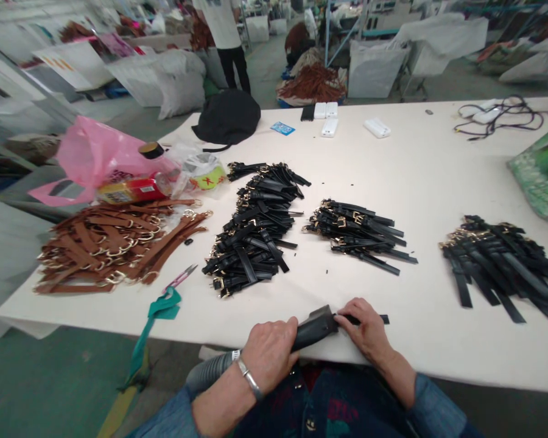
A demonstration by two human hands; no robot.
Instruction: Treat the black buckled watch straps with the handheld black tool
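My left hand [270, 356], with a metal bracelet at its wrist, is closed around a black nozzle-shaped hand tool [314, 330]. A grey ribbed hose [212, 370] lies under the left forearm and appears to lead to this tool. My right hand [366, 333] pinches a short black strap [384, 319] at the tool's front end; most of the strap is hidden by the fingers. Beyond the hands lie black buckled straps in a long pile [256, 231], a smaller middle pile [358, 234] and a right-hand pile [502, 261].
Brown straps with metal rings [100, 243] are heaped at left, near pink-handled scissors [180, 278] tied to a green cloth strip [164, 306]. A pink bag [89, 152], black cap [228, 117], white power banks [329, 126], cables [497, 115] and green bag [545, 173] stand farther out.
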